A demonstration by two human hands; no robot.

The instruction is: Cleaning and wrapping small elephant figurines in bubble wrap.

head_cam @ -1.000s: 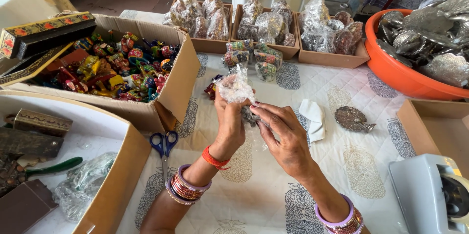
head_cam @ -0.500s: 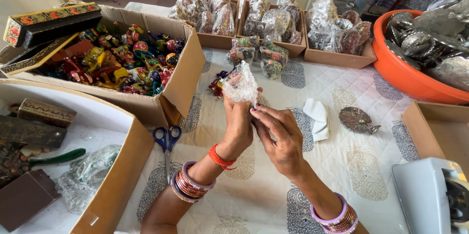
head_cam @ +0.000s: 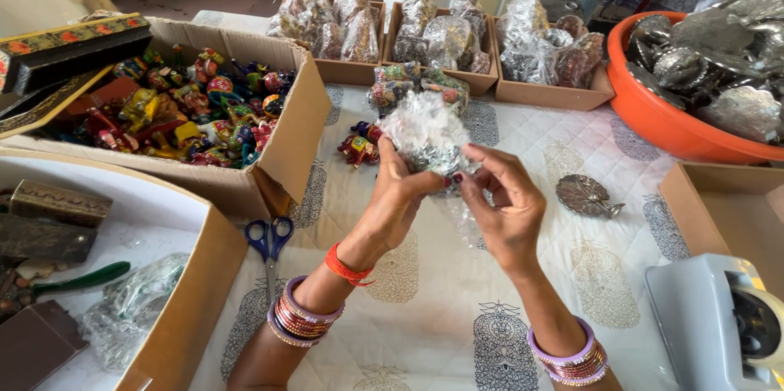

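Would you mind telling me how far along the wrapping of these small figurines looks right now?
Done: clear-wrapped bundles fill the three small trays at the back. In hand: the left hand and right hand hold a crinkled clear-wrapped item between them. Left: many colourful unwrapped figurines sit in the big cardboard box, and a few lie loose on the cloth.

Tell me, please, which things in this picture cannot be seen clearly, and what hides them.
- Head view: the item inside the clear crinkled wrap is blurred by the film and covered by the left hand and right hand.
- Head view: the scissors have their blades partly under the left forearm.
- Head view: the grey machine is cut off by the right edge.
- Head view: the orange tub is cut off by the right edge.
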